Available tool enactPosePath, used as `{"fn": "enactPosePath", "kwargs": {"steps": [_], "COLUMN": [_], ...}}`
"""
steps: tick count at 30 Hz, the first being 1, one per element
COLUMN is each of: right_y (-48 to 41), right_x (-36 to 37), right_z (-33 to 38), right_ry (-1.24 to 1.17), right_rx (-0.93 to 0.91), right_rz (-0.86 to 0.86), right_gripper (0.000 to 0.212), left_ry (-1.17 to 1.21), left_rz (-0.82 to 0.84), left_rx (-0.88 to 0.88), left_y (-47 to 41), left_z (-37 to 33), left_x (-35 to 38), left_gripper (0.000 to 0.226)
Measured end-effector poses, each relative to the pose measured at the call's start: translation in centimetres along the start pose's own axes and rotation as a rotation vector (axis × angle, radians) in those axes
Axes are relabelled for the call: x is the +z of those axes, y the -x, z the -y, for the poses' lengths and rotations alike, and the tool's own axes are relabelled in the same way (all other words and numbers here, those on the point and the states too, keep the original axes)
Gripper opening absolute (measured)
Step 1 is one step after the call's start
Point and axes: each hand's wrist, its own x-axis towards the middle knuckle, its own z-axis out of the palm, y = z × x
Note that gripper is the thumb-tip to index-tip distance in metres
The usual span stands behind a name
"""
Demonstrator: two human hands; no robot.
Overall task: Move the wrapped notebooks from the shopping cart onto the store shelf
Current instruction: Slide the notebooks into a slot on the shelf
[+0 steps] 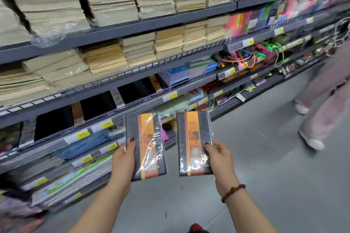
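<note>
I hold two wrapped notebooks, each dark grey with an orange strip under clear plastic. My left hand grips the left notebook by its left edge, thumb on the cover. The right notebook is held at its lower right edge by my right hand, which wears a bead bracelet. Both notebooks hang in the air in front of the store shelf, just below a row of upright dark notebooks. The shopping cart is out of view.
Shelves run from left to far right, stacked with beige paper pads above and coloured stationery further right. Yellow price tags line the shelf rails. A person in pink trousers stands on the grey floor at the right.
</note>
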Motion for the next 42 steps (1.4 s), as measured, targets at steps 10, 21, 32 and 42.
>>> {"fn": "enactPosePath", "kwargs": {"steps": [10, 21, 32, 42], "right_y": [-7.2, -14.2, -22.5, -33.0], "right_x": [0.6, 5.7, 11.0, 15.4], "right_z": [2.9, 6.3, 6.9, 4.6], "right_ry": [0.061, 0.121, 0.234, 0.263], "right_rx": [0.060, 0.050, 0.166, 0.270], "right_rz": [0.157, 0.207, 0.319, 0.453], "right_gripper": [0.008, 0.012, 0.014, 0.022], "left_ry": [0.064, 0.118, 0.116, 0.196], "left_rz": [-0.129, -0.175, -0.304, -0.451], "left_rx": [-0.034, -0.057, -0.137, -0.179], "left_y": [-2.3, -10.1, -15.3, -21.6], "left_z": [-0.9, -3.9, -3.8, -1.4], "left_x": [4.4, 6.4, 7.9, 12.0], "left_gripper": [0.034, 0.030, 0.034, 0.028]}}
